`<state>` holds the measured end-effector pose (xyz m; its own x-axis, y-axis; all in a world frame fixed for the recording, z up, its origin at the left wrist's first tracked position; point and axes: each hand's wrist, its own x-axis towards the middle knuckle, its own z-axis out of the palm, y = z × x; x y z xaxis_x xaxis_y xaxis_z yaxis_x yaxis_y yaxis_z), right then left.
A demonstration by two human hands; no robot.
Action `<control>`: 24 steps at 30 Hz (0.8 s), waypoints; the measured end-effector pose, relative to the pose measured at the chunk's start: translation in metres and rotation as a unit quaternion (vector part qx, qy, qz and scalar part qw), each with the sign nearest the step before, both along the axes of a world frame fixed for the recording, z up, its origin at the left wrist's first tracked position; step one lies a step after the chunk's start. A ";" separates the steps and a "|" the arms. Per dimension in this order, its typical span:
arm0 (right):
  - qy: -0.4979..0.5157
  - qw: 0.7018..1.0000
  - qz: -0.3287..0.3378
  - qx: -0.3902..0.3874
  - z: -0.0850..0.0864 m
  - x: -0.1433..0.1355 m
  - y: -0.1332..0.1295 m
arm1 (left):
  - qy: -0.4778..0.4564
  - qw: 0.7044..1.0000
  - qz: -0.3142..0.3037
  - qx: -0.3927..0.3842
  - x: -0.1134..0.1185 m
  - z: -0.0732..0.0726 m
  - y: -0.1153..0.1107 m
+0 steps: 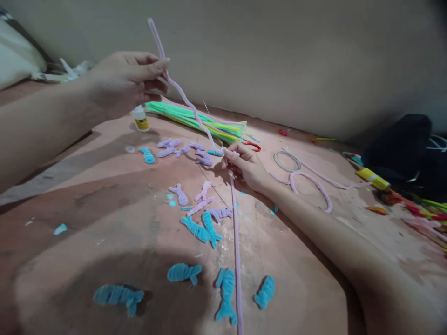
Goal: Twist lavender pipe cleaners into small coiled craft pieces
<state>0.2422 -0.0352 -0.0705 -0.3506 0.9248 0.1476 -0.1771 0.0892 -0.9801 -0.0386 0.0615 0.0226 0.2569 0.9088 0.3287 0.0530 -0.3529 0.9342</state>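
A long pale purple pipe cleaner point(188, 103) runs between my two hands. My left hand point(136, 79), raised at the upper left, pinches it a little below its free end. Lower down at the middle, my right hand point(242, 165) has its fingertips closed on the lower part. A straight pale purple length point(236, 232) hangs below the right hand toward the bottom edge; whether it is the same piece is hidden by the fingers. Around lie several purple fish shapes point(179, 194) and several blue fish shapes point(226, 291) of wound pipe cleaner.
A bundle of green, yellow and pink pipe cleaners point(195, 116) lies behind. A small glue bottle point(140, 119) stands left of it. Red-handled scissors point(253, 147), a tape roll point(287, 161), a looped purple pipe cleaner point(328, 200) and a dark bag point(401, 144) are to the right.
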 end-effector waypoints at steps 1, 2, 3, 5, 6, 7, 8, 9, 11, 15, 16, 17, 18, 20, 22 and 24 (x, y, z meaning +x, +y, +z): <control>-0.007 1.000 -0.008 0.008 0.000 0.001 0.001 | -0.011 1.000 0.006 -0.009 -0.001 0.000 -0.001; -0.016 1.000 -0.017 0.020 0.001 0.002 0.002 | -0.027 0.999 0.007 -0.017 -0.001 0.000 -0.002; -0.029 0.998 -0.029 0.037 0.002 0.004 0.003 | -0.039 0.999 0.005 -0.026 0.000 0.000 -0.003; -0.067 0.992 -0.060 0.087 0.005 0.010 0.007 | -0.057 0.998 0.004 -0.033 0.003 -0.002 -0.004; -0.087 0.986 -0.081 0.114 0.007 0.014 0.010 | -0.055 0.998 0.002 -0.035 0.004 -0.004 -0.003; -0.102 0.980 -0.105 0.138 0.010 0.018 0.012 | -0.050 0.998 0.004 -0.040 0.005 -0.005 -0.002; -0.107 0.974 -0.130 0.153 0.013 0.023 0.015 | -0.045 0.998 0.001 -0.046 0.005 -0.007 0.001; -0.106 0.969 -0.159 0.158 0.016 0.026 0.017 | -0.045 0.997 -0.007 -0.055 0.004 -0.010 0.004; -0.089 0.961 -0.209 0.159 0.022 0.031 0.020 | -0.048 0.996 -0.030 -0.072 0.003 -0.016 0.010; -0.027 0.950 -0.274 0.146 0.027 0.035 0.026 | -0.053 0.993 -0.052 -0.092 0.006 -0.030 0.015; -0.010 0.949 -0.285 0.135 0.025 0.036 0.028 | -0.053 0.992 -0.051 -0.102 0.010 -0.032 0.013; 0.004 0.948 -0.293 0.121 0.023 0.037 0.030 | -0.052 0.991 -0.049 -0.114 0.014 -0.034 0.009; 0.011 0.948 -0.299 0.106 0.021 0.039 0.033 | -0.050 0.990 -0.040 -0.124 0.019 -0.034 0.004; 0.013 0.946 -0.314 0.081 0.015 0.043 0.038 | -0.049 0.987 -0.034 -0.149 0.031 -0.034 -0.008; 0.009 0.942 -0.328 0.071 0.011 0.047 0.042 | -0.063 0.981 -0.003 -0.183 0.041 -0.035 -0.021; 0.011 0.939 -0.334 0.076 0.009 0.051 0.044 | -0.063 0.979 0.008 -0.193 0.049 -0.040 -0.031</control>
